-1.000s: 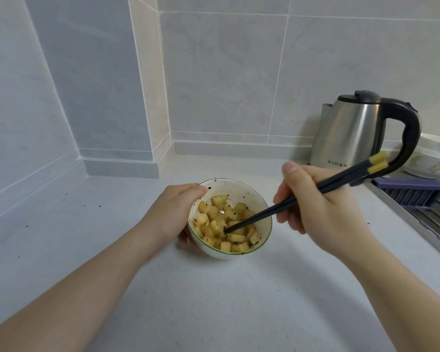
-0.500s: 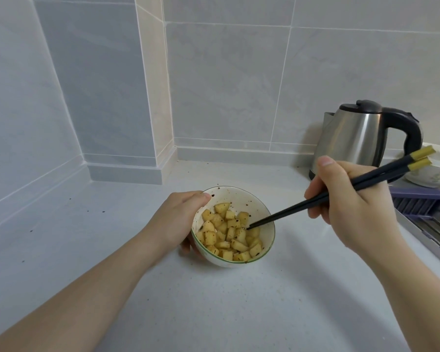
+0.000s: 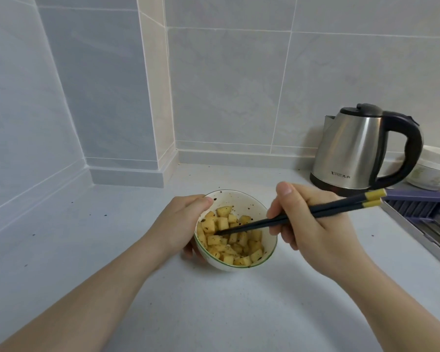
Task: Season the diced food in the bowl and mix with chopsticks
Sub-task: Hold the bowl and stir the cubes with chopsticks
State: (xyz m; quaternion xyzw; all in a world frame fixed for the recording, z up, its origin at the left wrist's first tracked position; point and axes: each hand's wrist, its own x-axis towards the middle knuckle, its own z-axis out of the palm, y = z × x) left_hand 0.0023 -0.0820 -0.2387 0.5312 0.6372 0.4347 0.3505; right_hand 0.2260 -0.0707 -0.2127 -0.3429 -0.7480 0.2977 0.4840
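The left hand (image 3: pixel 181 224) grips the bowl (image 3: pixel 269 246) by its rim — likely light, slippery, breakable — while the right hand (image 3: pixel 313 224) pinches stiff chopsticks (image 3: pixel 297 214) mid-shaft, their tips among soft cubes (image 3: pixel 229 240).

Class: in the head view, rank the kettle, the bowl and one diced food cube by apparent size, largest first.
1. kettle, though it stands farther away
2. bowl
3. diced food cube, by far the smallest
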